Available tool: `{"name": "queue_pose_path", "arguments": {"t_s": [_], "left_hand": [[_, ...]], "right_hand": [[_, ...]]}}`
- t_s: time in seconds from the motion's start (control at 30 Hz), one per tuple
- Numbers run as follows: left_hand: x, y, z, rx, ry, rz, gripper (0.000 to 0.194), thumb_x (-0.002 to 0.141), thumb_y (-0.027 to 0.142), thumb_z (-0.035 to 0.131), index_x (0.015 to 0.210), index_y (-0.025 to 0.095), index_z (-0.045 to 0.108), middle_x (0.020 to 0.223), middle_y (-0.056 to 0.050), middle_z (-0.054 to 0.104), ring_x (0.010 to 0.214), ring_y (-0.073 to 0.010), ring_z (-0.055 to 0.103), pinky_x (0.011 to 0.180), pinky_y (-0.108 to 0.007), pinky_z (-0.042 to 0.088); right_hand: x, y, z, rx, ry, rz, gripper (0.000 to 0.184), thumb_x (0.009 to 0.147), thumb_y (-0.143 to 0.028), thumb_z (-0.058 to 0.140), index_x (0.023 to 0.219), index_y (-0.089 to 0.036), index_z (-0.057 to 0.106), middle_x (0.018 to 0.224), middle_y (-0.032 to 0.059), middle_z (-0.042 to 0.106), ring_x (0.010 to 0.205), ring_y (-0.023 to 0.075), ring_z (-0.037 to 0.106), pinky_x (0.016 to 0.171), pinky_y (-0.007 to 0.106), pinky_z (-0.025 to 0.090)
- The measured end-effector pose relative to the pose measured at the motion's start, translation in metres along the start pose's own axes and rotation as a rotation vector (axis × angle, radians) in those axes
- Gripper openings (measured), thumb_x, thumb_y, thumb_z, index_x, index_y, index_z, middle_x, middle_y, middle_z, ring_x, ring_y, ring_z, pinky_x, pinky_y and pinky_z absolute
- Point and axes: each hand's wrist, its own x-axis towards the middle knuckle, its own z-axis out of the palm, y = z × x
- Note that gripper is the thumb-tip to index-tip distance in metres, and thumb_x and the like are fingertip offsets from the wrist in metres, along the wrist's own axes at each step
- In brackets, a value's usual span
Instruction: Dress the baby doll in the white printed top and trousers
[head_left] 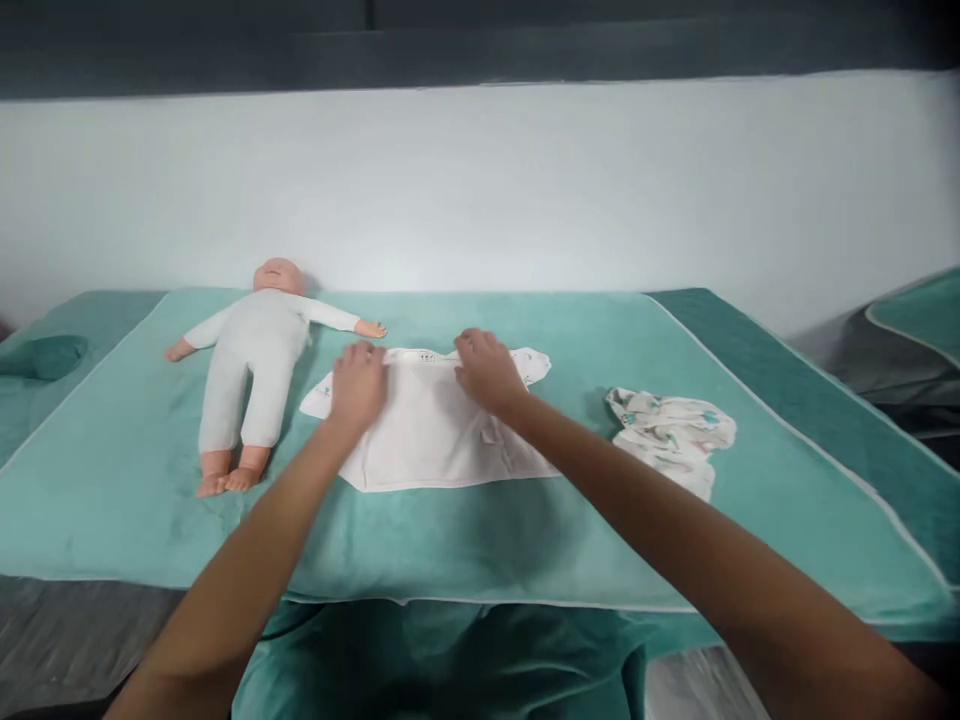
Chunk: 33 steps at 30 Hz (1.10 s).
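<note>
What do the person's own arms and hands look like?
The bare left hand and bare right hand wear no gloves. The tapering left forearm and right forearm show no sleeve, watch, cable or marking; blur hides whether the fingers carry rings.

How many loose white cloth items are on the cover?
2: a top under the left hand and right hand, and a crumpled printed cloth further right, which may hide more.

White garment (431,430), under fingers (469,345): thin matt cloth, I judge. Doll (256,330), left of fingers: matt cloth body (259,315); smooth, plastic-looking head (278,274). Printed bundle (667,430), right of fingers: wrinkled matt cloth. Green cover (442,545), around fingers: velvety fabric.
</note>
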Motion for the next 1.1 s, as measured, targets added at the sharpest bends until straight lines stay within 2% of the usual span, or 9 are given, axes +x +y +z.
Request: {"name": "queue_pose_path", "arguments": {"t_s": [0.07, 0.13, 0.23, 0.4, 0.57, 0.73, 0.9, 0.97, 1.1], "left_hand": [[-0.016, 0.018, 0.023, -0.125, -0.104, 0.114, 0.037, 0.100, 0.021, 0.040, 0.129, 0.015, 0.063, 0.136, -0.016, 0.064, 0.129, -0.0289, 0.057, 0.110, -0.045, 0.047], [-0.026, 0.032, 0.041, -0.168, -0.157, 0.085, 0.039, 0.101, 0.020, 0.038, 0.132, 0.013, 0.061, 0.148, -0.016, 0.057, 0.140, -0.0296, 0.051, 0.118, -0.046, 0.042], [-0.023, 0.039, 0.056, -0.158, -0.185, -0.027, 0.046, 0.102, 0.024, 0.036, 0.143, 0.011, 0.053, 0.163, -0.018, 0.041, 0.154, -0.0345, 0.034, 0.122, -0.053, 0.036], [0.007, 0.027, 0.060, -0.141, -0.175, -0.149, 0.061, 0.104, 0.038, 0.032, 0.158, 0.010, 0.035, 0.172, -0.016, 0.022, 0.159, -0.0345, 0.022, 0.123, -0.057, 0.035], [0.036, 0.027, 0.064, -0.129, -0.212, -0.208, 0.062, 0.102, 0.037, 0.034, 0.157, 0.010, 0.036, 0.172, -0.020, 0.019, 0.159, -0.0364, 0.021, 0.123, -0.061, 0.031], [0.057, 0.036, 0.065, -0.109, -0.187, -0.220, 0.061, 0.102, 0.034, 0.032, 0.158, 0.009, 0.034, 0.172, -0.022, 0.016, 0.160, -0.0348, 0.018, 0.121, -0.062, 0.030], [0.063, 0.034, 0.075, -0.085, -0.139, -0.181, 0.062, 0.104, 0.038, 0.029, 0.159, 0.010, 0.032, 0.173, -0.020, 0.013, 0.161, -0.0326, 0.017, 0.124, -0.060, 0.028], [0.062, 0.032, 0.080, -0.089, -0.134, -0.178, 0.062, 0.104, 0.039, 0.030, 0.158, 0.010, 0.035, 0.173, -0.021, 0.015, 0.160, -0.0339, 0.021, 0.124, -0.060, 0.028], [0.060, 0.030, 0.086, -0.102, -0.146, -0.204, 0.062, 0.104, 0.041, 0.031, 0.157, 0.010, 0.038, 0.172, -0.021, 0.019, 0.149, -0.0385, 0.042, 0.122, -0.057, 0.032]], "right_hand": [[-0.011, -0.020, 0.020, 0.122, -0.040, -0.067, 0.035, 0.098, -0.018, 0.045, 0.127, -0.012, 0.064, 0.135, 0.0178, 0.064, 0.125, 0.0303, 0.056, 0.106, 0.044, 0.045], [-0.020, -0.038, 0.036, 0.179, -0.052, -0.084, 0.038, 0.101, -0.019, 0.039, 0.129, -0.013, 0.065, 0.139, 0.0147, 0.064, 0.132, 0.0281, 0.053, 0.116, 0.042, 0.038], [-0.023, -0.052, 0.053, 0.215, -0.042, -0.063, 0.045, 0.104, -0.022, 0.035, 0.141, -0.014, 0.059, 0.154, 0.0099, 0.055, 0.145, 0.0252, 0.044, 0.124, 0.038, 0.029], [0.009, -0.034, 0.064, 0.249, -0.067, 0.081, 0.057, 0.104, -0.031, 0.033, 0.153, -0.006, 0.045, 0.165, 0.0149, 0.040, 0.150, 0.0324, 0.038, 0.122, 0.049, 0.031], [0.042, -0.019, 0.067, 0.249, -0.055, 0.055, 0.055, 0.102, -0.026, 0.034, 0.152, -0.008, 0.046, 0.164, 0.0131, 0.041, 0.150, 0.0293, 0.038, 0.123, 0.046, 0.029], [0.051, -0.025, 0.072, 0.234, -0.038, 0.092, 0.058, 0.104, -0.033, 0.032, 0.156, -0.010, 0.042, 0.169, 0.0122, 0.032, 0.154, 0.0313, 0.030, 0.123, 0.052, 0.027], [0.055, -0.020, 0.077, 0.242, -0.053, 0.109, 0.063, 0.105, -0.040, 0.031, 0.159, -0.008, 0.036, 0.171, 0.0134, 0.026, 0.156, 0.0326, 0.027, 0.123, 0.055, 0.026], [0.057, -0.017, 0.079, 0.242, -0.062, 0.094, 0.064, 0.105, -0.042, 0.030, 0.159, -0.008, 0.036, 0.170, 0.0140, 0.028, 0.156, 0.0322, 0.027, 0.124, 0.054, 0.026], [0.060, -0.017, 0.081, 0.238, -0.083, 0.085, 0.064, 0.107, -0.045, 0.028, 0.158, -0.009, 0.038, 0.169, 0.0138, 0.030, 0.155, 0.0313, 0.029, 0.123, 0.051, 0.028]]}}
